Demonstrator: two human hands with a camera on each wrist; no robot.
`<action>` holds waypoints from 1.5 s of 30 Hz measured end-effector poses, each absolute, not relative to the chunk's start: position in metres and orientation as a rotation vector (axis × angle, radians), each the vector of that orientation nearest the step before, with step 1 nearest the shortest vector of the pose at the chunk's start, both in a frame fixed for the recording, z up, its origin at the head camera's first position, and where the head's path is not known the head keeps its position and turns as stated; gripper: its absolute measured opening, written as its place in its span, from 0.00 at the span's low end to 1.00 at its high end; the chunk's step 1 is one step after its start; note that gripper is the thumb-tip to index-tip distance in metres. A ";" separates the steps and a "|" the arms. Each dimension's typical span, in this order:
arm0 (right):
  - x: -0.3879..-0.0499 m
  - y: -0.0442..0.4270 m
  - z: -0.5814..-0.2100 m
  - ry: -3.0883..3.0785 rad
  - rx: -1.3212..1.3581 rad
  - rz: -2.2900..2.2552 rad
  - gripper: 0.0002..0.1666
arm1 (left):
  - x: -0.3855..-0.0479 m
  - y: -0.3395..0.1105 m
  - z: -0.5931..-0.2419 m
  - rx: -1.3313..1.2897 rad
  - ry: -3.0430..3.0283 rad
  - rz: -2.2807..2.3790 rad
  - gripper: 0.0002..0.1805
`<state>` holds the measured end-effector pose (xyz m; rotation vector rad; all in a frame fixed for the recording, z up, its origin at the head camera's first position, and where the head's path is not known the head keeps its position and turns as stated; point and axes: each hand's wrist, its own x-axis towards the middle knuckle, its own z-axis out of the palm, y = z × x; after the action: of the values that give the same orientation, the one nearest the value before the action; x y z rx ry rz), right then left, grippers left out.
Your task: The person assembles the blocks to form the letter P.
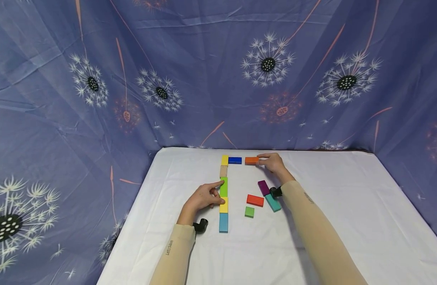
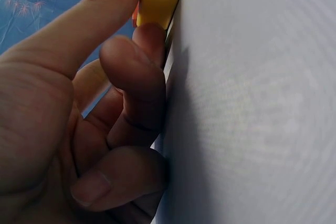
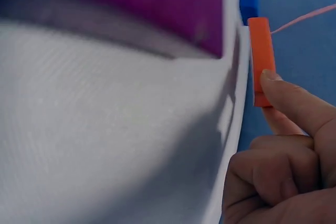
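Observation:
A column of coloured blocks runs up the white cloth in the head view. My left hand [image 1: 203,196] rests beside it, index finger touching the lime green block [image 1: 224,188] and thumb against the lower yellow block [image 1: 224,207]. Its other fingers are curled on the cloth in the left wrist view. With thumb and index finger, my right hand [image 1: 274,163] pinches the right end of an orange block [image 1: 251,160]. A small gap separates that block from the dark blue block [image 1: 235,160], which touches the top yellow block [image 1: 224,160].
A wooden block [image 1: 223,171] and a light blue block [image 1: 223,223] also belong to the column. To its right lie a red block [image 1: 255,200], a small green block [image 1: 249,212], a purple block [image 1: 263,188] and a teal block [image 1: 273,202]. Patterned curtains [image 1: 204,79] surround the table.

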<state>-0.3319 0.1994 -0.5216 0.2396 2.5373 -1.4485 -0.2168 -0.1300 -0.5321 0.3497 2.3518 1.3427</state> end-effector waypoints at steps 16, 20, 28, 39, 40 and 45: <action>-0.340 0.197 -0.528 2.577 0.243 -1.341 0.30 | -0.220 -0.128 -0.532 0.349 2.354 1.341 0.47; -0.341 0.197 -0.528 2.578 0.244 -1.366 0.29 | -0.219 -0.127 -0.530 0.345 2.345 1.359 0.47; -0.343 0.193 -0.530 2.559 0.268 -1.380 0.29 | -0.219 -0.128 -0.532 0.347 2.358 1.341 0.47; -0.340 0.187 -0.532 2.538 0.299 -1.402 0.28 | -0.216 -0.129 -0.534 0.347 2.362 1.328 0.47; -0.340 0.187 -0.533 2.540 0.299 -1.405 0.28 | -0.216 -0.129 -0.534 0.348 2.363 1.329 0.47; -0.343 0.185 -0.533 2.550 0.301 -1.401 0.27 | -0.218 -0.129 -0.534 0.359 2.372 1.321 0.47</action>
<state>-0.3429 0.1854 -0.5334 0.3007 2.5497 -1.4008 -0.2177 -0.1288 -0.5341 0.3590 2.3725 1.3207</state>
